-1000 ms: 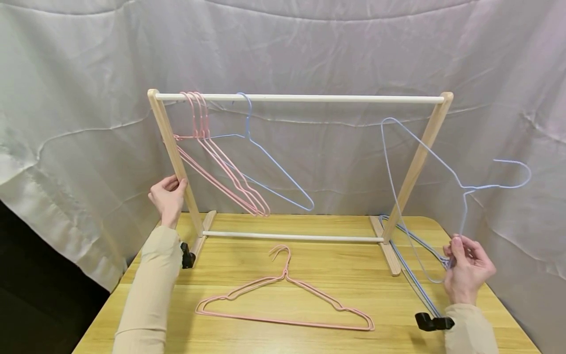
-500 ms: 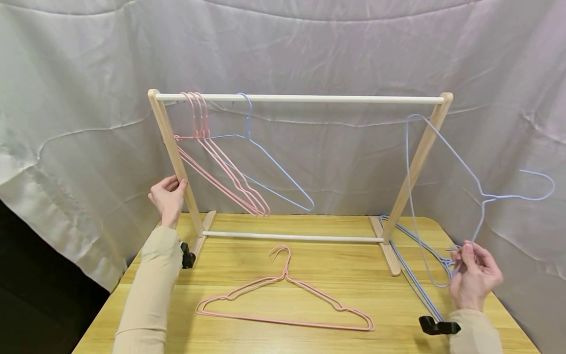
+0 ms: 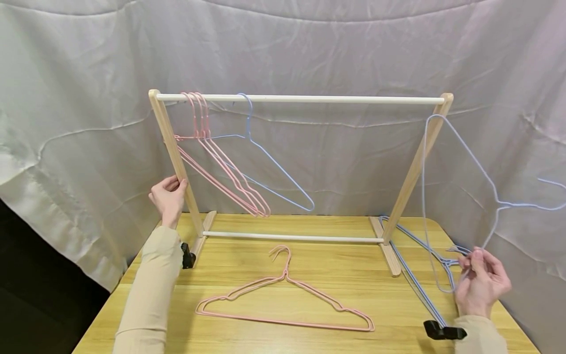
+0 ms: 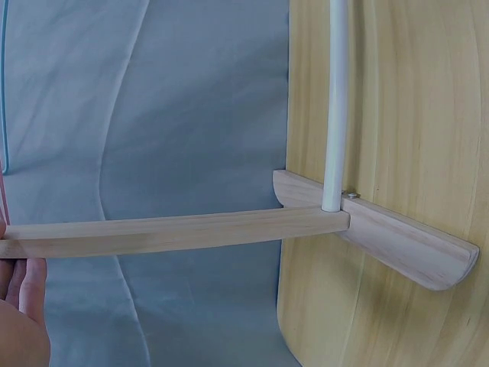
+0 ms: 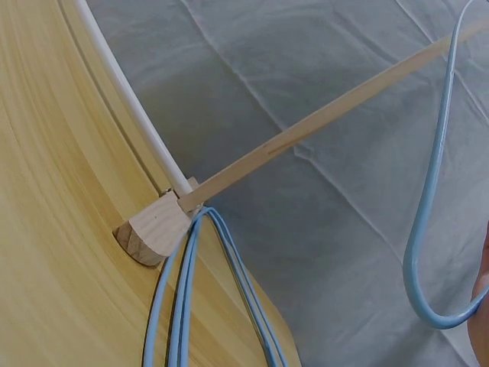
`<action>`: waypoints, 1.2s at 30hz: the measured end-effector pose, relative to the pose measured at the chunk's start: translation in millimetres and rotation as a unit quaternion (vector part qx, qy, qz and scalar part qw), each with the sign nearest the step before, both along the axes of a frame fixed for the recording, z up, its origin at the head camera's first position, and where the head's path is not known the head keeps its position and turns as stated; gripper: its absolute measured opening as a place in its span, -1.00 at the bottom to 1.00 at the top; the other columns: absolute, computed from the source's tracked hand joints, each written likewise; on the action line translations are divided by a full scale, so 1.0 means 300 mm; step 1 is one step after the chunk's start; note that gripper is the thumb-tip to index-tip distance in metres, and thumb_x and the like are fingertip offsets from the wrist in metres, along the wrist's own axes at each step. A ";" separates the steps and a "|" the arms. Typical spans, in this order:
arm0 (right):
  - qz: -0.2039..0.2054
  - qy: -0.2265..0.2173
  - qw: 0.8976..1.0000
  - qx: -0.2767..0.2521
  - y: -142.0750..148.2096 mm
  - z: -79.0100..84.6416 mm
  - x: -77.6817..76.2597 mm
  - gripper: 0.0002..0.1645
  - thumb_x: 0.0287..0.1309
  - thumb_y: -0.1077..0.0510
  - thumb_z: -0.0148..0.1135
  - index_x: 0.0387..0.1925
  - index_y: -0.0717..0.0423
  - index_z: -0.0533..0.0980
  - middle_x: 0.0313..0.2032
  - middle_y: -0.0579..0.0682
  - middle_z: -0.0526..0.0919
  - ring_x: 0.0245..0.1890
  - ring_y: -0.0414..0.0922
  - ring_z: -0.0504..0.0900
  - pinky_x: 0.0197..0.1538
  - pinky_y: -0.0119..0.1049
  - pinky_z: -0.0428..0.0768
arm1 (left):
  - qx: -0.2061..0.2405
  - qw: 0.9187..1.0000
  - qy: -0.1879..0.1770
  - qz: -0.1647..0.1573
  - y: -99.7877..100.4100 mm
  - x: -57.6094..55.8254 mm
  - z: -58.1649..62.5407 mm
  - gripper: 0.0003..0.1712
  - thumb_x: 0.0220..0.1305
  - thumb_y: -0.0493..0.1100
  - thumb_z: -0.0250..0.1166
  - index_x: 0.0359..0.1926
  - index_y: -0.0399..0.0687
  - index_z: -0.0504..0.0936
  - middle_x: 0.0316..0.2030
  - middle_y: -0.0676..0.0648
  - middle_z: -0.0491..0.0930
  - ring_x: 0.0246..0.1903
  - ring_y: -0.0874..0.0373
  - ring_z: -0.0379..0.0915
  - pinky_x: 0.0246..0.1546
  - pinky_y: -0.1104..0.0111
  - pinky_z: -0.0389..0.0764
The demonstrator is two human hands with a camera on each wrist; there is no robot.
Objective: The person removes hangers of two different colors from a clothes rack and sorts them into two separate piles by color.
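My left hand (image 3: 169, 199) grips the left wooden post (image 3: 168, 130) of a small clothes rack, fingers behind it and thumb at its edge. The left wrist view shows those fingers (image 4: 32, 287) against the post. Out to the right, my right hand (image 3: 483, 285) pinches a light blue wire clothes hanger (image 3: 522, 204) by its lower shoulder. The hanger is raised and turned on its side, its hook pointing right and running out of the head view. Pink hangers (image 3: 202, 118) and one blue hanger (image 3: 248, 123) hang from the white top rail (image 3: 327, 100).
Pink hangers (image 3: 285, 273) lie overlapped on the wooden table (image 3: 239, 339) in front of the rack. Beside the right foot (image 3: 389, 258) rest several blue hangers (image 3: 425, 296), partly behind my right hand. A white lower bar (image 3: 292, 237) joins the posts. Grey curtain (image 3: 309, 54) surrounds the back.
My right hand has moved right and slightly toward me with the blue hanger, away from the blue hangers on the table. The left hand keeps its grip on the post.
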State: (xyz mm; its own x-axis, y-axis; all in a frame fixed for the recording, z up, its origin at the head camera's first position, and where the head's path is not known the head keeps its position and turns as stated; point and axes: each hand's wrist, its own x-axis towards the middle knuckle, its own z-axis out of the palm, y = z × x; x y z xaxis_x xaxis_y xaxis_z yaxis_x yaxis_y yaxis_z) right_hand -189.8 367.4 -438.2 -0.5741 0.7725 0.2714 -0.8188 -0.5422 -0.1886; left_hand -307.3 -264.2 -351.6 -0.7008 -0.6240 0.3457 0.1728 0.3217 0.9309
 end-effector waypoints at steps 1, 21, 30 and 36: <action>-0.003 -0.002 1.000 -0.005 0.004 -0.001 0.001 -0.85 0.04 0.72 0.12 -0.27 0.80 0.45 -0.48 0.42 0.63 -0.67 0.06 0.51 -0.64 -0.25 0.54 | -0.001 1.000 0.001 -0.001 0.000 0.000 0.000 -0.64 0.25 -0.20 0.39 0.04 -0.27 0.72 -0.02 -0.30 0.70 -0.43 0.76 0.39 0.32 0.48 0.29; -0.045 -0.168 0.985 -0.005 0.081 -0.056 0.044 -0.75 -0.08 0.67 0.31 -0.26 0.66 0.58 -0.48 0.31 0.73 -0.62 -0.03 0.59 -0.62 -0.35 0.53 | 0.003 1.000 -0.004 0.007 0.002 0.002 0.001 -0.64 0.25 -0.17 0.39 0.03 -0.24 0.73 -0.02 -0.27 0.71 -0.44 0.76 0.39 0.25 0.50 0.39; -0.036 -0.366 0.926 0.087 0.108 -0.098 0.064 -0.86 -0.02 0.56 0.39 -0.41 0.36 0.72 -0.61 0.04 0.76 -0.76 -0.19 0.56 -0.65 -0.47 0.51 | -0.001 1.000 -0.009 0.006 0.001 0.001 0.000 -0.64 0.27 -0.17 0.37 0.05 -0.22 0.73 -0.01 -0.25 0.71 -0.21 0.53 0.63 0.04 0.65 0.44; -0.012 -0.438 0.889 0.133 0.122 -0.109 0.073 -0.76 0.08 0.52 0.31 -0.52 0.21 0.74 -0.65 -0.09 0.74 -0.77 -0.24 0.56 -0.66 -0.48 0.52 | -0.003 1.000 -0.013 0.005 0.002 0.001 0.000 -0.64 0.27 -0.17 0.37 0.05 -0.22 0.73 0.00 -0.27 0.70 0.02 0.30 0.66 0.30 0.52 0.24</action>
State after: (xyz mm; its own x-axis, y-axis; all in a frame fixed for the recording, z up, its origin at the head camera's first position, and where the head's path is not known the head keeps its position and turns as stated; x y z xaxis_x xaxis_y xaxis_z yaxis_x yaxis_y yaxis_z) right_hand -167.7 404.1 -470.9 -0.6395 0.7627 -0.0967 -0.3052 -0.3673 -0.8786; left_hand -307.0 -263.6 -351.6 -0.7030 -0.6298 0.3303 0.1443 0.3284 0.9334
